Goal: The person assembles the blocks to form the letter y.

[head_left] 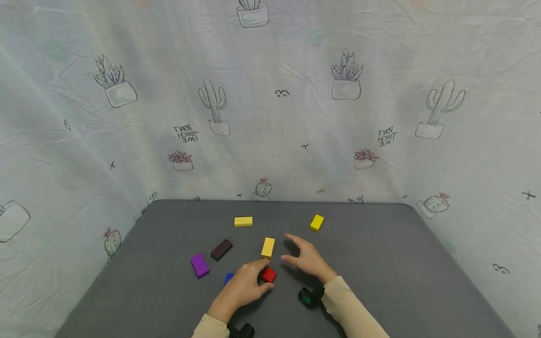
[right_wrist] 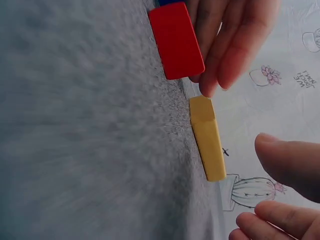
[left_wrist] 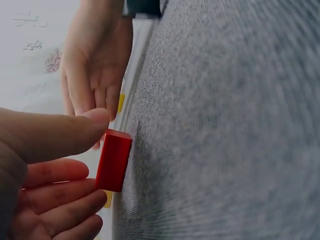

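A red block (head_left: 269, 275) lies on the grey tabletop between the thumb and index finger of my left hand (head_left: 242, 285). In the left wrist view the thumb comes close to the upper end of the red block (left_wrist: 114, 160), while the loosely bent fingers are spread behind it. Just beyond the left fingertips is an orange-yellow block (head_left: 268, 248), seen also as a yellow block (right_wrist: 207, 140) in the right wrist view. My right hand (head_left: 310, 258) hovers to the right of these blocks, its thumb and fingers apart and nothing between them. A blue block (head_left: 228, 278) is partly hidden behind the left hand.
Left of the hands lie a purple block (head_left: 200, 265) and a dark brown block (head_left: 221, 249). Farther back are a pale yellow block (head_left: 243, 221) and a bright yellow block (head_left: 317, 222). A cactus-print curtain (head_left: 279, 122) hangs behind the grey table (head_left: 401, 281).
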`<control>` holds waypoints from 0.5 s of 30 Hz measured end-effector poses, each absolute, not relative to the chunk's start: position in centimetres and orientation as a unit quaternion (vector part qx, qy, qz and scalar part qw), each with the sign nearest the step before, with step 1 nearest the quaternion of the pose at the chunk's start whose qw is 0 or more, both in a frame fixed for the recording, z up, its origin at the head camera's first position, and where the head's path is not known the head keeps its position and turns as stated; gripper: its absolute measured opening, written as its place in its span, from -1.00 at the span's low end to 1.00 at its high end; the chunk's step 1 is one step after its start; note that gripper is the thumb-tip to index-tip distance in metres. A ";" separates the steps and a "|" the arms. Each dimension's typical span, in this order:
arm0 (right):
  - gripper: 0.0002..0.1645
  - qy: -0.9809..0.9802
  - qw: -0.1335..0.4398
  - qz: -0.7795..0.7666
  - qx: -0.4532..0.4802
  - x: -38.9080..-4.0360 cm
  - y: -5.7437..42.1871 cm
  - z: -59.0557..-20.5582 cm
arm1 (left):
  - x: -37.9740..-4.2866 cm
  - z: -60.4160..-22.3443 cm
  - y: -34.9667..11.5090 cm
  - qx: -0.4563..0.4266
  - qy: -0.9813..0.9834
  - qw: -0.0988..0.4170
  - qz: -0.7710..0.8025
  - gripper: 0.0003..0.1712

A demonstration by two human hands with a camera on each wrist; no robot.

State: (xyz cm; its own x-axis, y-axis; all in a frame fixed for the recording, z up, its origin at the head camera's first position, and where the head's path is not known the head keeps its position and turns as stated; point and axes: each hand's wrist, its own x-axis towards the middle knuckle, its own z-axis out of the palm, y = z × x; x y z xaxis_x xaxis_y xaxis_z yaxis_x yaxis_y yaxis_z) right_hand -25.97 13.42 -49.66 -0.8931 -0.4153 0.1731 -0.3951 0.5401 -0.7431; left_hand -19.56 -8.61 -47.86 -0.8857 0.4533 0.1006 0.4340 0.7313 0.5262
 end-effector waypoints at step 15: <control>-0.12 0.869 0.038 -0.395 -0.296 -28.2 10.2 -50.3 | -19.6 -48.0 -8.6 0.250 0.940 -0.003 0.230 -0.44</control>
